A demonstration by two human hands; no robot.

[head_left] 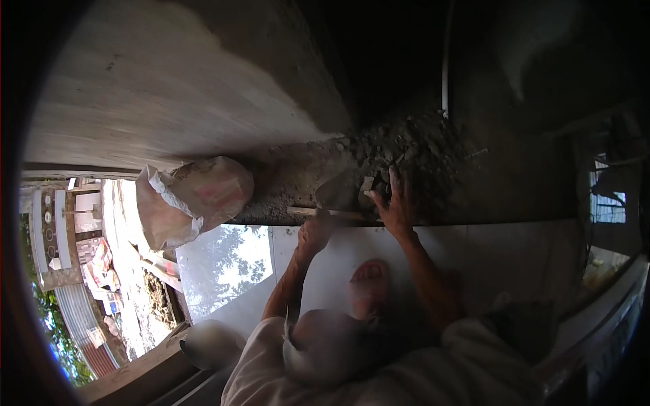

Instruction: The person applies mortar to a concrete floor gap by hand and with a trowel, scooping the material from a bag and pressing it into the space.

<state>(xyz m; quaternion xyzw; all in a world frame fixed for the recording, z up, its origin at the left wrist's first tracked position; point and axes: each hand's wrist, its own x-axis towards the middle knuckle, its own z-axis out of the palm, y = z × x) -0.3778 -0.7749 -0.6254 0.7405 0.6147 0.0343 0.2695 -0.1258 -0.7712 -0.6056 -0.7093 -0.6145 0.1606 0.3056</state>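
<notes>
My left hand point(313, 233) is closed round the handle of a trowel, whose grey blade point(338, 191) lies on the dusty ground. A short pale strip point(299, 211) lies beside that hand. My right hand point(394, 204) reaches into the heap of broken grey rubble point(426, 149) with thumb and fingers apart, close to a small pale chunk point(367, 183). Whether its fingertips touch the chunk I cannot tell.
A crumpled paper sack point(186, 199) stands at the left against a plastered wall point(196, 81). White tiled floor point(332, 250) borders the rubble strip, with my sandalled foot point(367, 287) on it. A pale pipe point(445, 68) rises behind the heap. A bright opening shows outdoor clutter point(98, 264).
</notes>
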